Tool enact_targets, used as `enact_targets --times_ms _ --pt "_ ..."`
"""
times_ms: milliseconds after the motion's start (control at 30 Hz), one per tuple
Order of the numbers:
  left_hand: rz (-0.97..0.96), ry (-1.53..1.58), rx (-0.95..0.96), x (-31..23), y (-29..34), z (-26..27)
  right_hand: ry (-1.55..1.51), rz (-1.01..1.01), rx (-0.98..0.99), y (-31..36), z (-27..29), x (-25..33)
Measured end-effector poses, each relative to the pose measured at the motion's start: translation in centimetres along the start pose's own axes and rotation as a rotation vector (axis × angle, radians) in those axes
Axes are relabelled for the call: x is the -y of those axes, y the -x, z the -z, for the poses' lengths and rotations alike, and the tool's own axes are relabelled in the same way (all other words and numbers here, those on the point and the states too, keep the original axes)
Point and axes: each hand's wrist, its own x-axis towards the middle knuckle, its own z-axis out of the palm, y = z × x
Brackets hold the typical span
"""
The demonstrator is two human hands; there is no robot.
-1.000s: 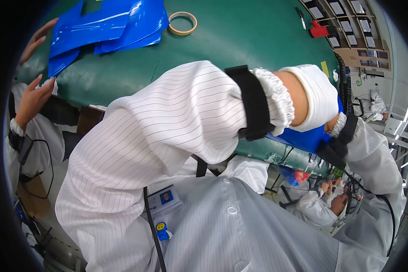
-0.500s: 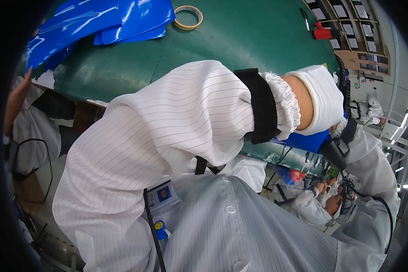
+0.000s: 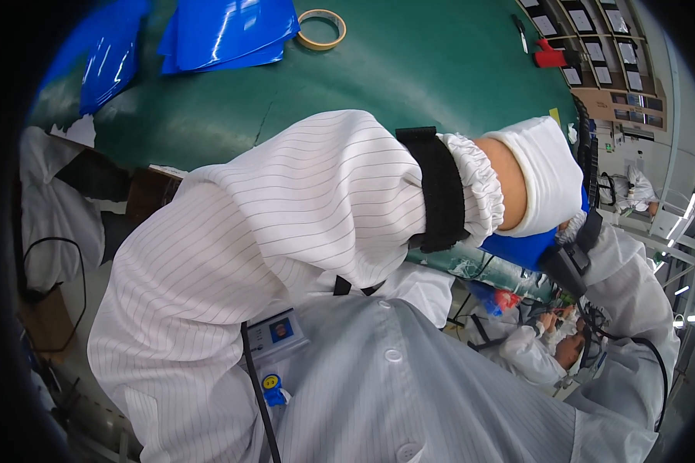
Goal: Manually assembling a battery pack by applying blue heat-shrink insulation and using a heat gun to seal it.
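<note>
Mid-pickup: my gloved left hand (image 3: pixel 544 174) lies over a blue sheet (image 3: pixel 521 248) just below it; grip hidden, cannot tell. Next likely lift clear.

A factory assembly floor is showing; workers are wearing white striped cleanroom coats (image 3: pixel 286 224); a green work mat (image 3: pixel 425 69) is covering the bench; shelving (image 3: pixel 594 54) is lining the wall.
</note>
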Motion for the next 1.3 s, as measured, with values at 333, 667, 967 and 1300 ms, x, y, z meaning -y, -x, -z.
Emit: enact_targets --times_ms 333,667,967,1300 --pt "0.032 -0.028 -0.030 -0.1 0.7 -0.8 -0.100 0.048 -0.069 -0.2 -1.8 -0.3" --pt "-0.015 -0.082 -0.074 -1.0 -0.1 -0.4 -0.285 -0.007 -0.150 1.8 -4.5 -2.0" --pt "0.000 -0.110 -0.065 -1.9 0.2 -0.5 -0.166 -0.125 -0.160 1.9 -4.9 -2.4" --pt "-0.007 -0.138 0.147 -0.2 -0.5 -0.7 0.096 -0.188 -0.490 3.2 -2.0 0.2"
